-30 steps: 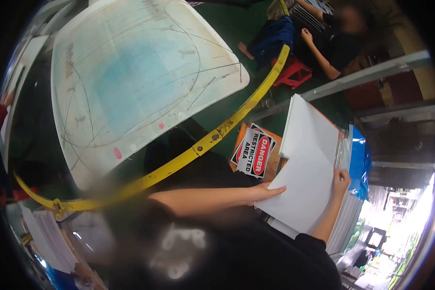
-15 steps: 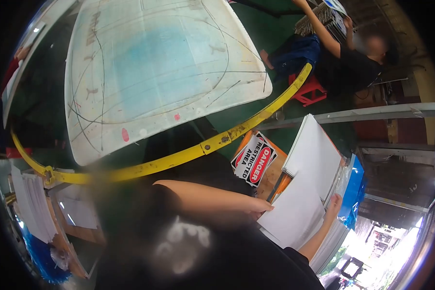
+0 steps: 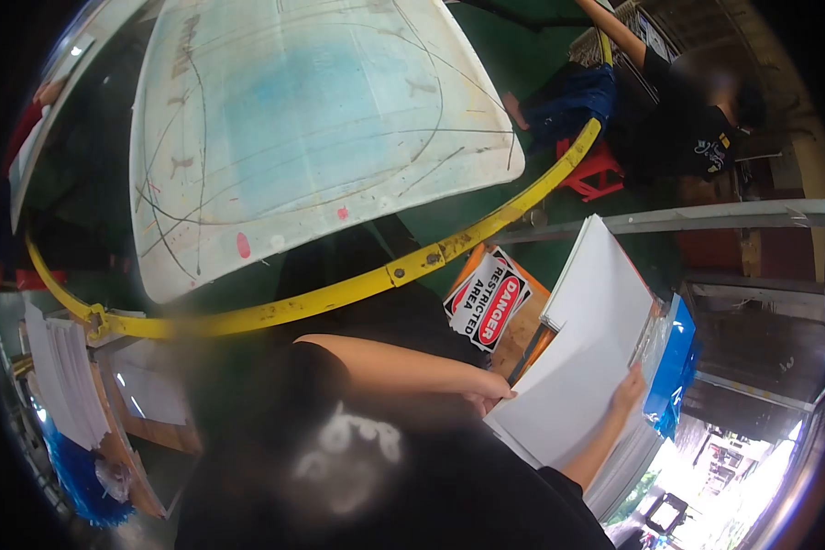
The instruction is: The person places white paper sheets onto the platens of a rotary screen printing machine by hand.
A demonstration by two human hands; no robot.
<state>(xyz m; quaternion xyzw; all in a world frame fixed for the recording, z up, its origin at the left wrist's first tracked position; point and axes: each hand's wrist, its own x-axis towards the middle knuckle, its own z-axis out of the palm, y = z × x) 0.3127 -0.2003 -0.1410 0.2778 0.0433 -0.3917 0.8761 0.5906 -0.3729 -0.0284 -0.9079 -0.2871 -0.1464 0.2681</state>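
My left hand (image 3: 493, 389) is closed at the near-left edge of a large white sheet (image 3: 559, 394), its thumb and fingers pinching the border. On the opposite side, my right hand (image 3: 627, 389) has its fingers bent around the sheet's other edge. The sheet lies nearly flat over a stack of white sheets (image 3: 598, 266) with orange showing at its side. Just beyond my left hand, signs printed "DANGER RESTRICTED AREA" (image 3: 490, 302) lie on a brown board (image 3: 525, 341).
A yellow curved rail (image 3: 385, 278) crosses in front of a large pale stained panel (image 3: 330, 119). Blue plastic wrapping (image 3: 674, 367) is beside the stack. Another person (image 3: 678, 128) is at upper right near a red stool (image 3: 591, 172). More white sheets (image 3: 64, 376) stand at left.
The sheet between my hands was bowed and apart from the stack; now it has settled flatter over it. My right hand has shifted slightly down. The other person's arm has moved.
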